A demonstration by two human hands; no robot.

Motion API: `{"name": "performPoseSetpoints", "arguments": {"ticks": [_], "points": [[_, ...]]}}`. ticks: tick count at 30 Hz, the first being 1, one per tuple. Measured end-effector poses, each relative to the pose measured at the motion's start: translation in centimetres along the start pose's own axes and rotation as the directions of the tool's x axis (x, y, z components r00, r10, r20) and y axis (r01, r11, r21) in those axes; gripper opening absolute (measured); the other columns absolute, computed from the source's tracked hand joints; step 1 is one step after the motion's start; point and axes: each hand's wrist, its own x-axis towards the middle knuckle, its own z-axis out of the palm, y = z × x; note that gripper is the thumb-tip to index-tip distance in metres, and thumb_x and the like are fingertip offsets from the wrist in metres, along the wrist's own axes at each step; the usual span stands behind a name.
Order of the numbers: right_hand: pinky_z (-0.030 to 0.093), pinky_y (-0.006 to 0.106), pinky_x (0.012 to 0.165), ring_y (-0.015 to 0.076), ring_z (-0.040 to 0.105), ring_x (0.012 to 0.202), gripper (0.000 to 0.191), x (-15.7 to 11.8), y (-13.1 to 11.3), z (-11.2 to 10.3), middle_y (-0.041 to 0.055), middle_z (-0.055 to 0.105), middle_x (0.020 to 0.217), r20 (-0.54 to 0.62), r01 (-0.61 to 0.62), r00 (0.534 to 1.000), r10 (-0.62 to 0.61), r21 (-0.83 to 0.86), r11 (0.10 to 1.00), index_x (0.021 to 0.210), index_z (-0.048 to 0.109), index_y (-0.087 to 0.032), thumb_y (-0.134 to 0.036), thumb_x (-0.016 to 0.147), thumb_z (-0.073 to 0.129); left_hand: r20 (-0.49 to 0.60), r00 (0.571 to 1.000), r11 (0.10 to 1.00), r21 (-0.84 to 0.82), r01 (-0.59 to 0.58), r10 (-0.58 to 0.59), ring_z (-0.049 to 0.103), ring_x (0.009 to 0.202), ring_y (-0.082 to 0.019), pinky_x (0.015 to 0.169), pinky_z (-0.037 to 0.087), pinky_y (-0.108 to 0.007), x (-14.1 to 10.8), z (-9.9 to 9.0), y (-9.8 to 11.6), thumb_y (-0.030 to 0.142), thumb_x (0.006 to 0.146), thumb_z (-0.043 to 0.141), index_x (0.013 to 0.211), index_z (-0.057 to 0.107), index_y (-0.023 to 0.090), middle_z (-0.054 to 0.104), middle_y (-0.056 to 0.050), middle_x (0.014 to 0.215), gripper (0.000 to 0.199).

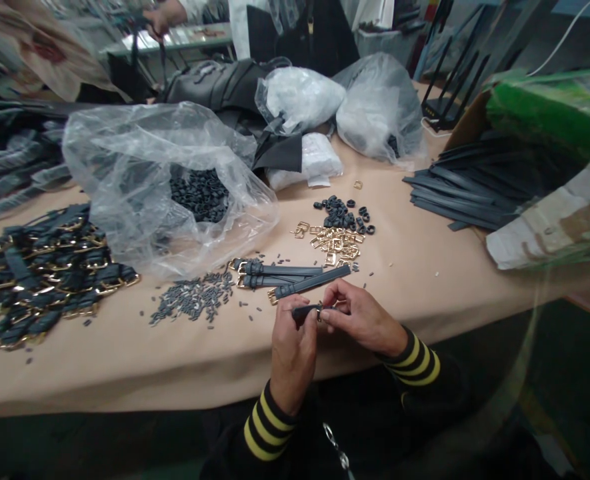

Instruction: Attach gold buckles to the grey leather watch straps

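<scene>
My left hand holds one part of a short dark strap between thumb and fingers. From the right, my right hand pinches the same strap, and a small metal piece shows between the thumbs. Just beyond my hands lie several dark straps with gold buckles at their left ends. A heap of small dark pieces is spread to their left. Farther back, loose gold buckles lie beside a pile of small black loops.
An open plastic bag holds many black loops. Finished-looking buckled pieces are heaped at left. Long dark strips stick out of a box at right. White filled bags stand behind, and a person's hand shows beyond.
</scene>
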Motion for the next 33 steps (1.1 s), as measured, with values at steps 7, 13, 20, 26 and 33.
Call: {"name": "performPoseSetpoints", "arguments": {"ticks": [7,13,20,26,33], "points": [[0.039,0.019,0.048,0.0075,0.050,0.051,0.019,0.0,0.3,-0.4,-0.0056,0.048,0.062,-0.035,-0.036,0.999,0.033,-0.098,0.995,0.075,0.041,-0.018,-0.023,0.075,0.059,0.380,0.891,0.844,-0.367,0.392,-0.249,0.056,0.089,-0.019,0.084,0.042,-0.034,-0.4,-1.7,0.0,0.035,0.086,0.042,0.106,0.057,0.017,0.058,-0.009,0.105,0.031],[0.038,0.020,0.053,0.0086,0.049,0.056,0.011,-0.3,-0.8,-0.3,-0.0037,0.052,0.065,0.067,0.015,0.998,0.001,-0.229,0.973,0.076,0.047,-0.018,-0.020,0.075,0.058,0.607,0.733,0.527,-0.532,0.662,-0.308,0.054,0.077,-0.013,0.071,0.043,-0.026,0.1,-2.6,-0.6,0.026,0.076,0.062,0.084,0.058,0.017,0.058,-0.003,0.084,0.013],[0.035,0.020,0.056,0.0094,0.048,0.061,0.012,-0.2,-1.7,-0.9,-0.0047,0.053,0.065,0.108,0.070,0.994,-0.029,-0.396,0.915,0.076,0.052,-0.017,-0.019,0.071,0.063,0.686,0.680,0.583,-0.451,0.676,-0.258,0.045,0.060,-0.009,0.057,0.034,-0.020,0.9,-2.5,-0.6,0.030,0.069,0.068,0.076,0.053,0.015,0.052,0.000,0.066,0.022],[0.036,0.019,0.056,0.0096,0.050,0.060,0.013,0.0,-1.8,-2.2,-0.0020,0.057,0.065,0.118,0.018,0.993,0.028,-0.374,0.927,0.079,0.058,-0.015,-0.028,0.077,0.058,0.688,0.685,0.667,-0.396,0.632,-0.240,0.043,0.063,-0.011,0.061,0.036,-0.023,2.3,-2.4,-0.5,0.033,0.068,0.068,0.070,0.051,0.015,0.048,0.001,0.067,0.025],[0.031,0.016,0.045,0.0065,0.041,0.051,0.028,0.9,-1.2,-3.7,-0.0041,0.050,0.058,0.118,-0.091,0.985,0.127,-0.272,0.958,0.079,0.058,-0.013,-0.040,0.072,0.063,0.513,0.798,0.795,-0.317,0.518,-0.316,0.045,0.059,-0.011,0.058,0.037,-0.023,3.5,-0.6,-1.4,0.037,0.067,0.067,0.063,0.047,0.016,0.052,0.002,0.061,0.029]]}}
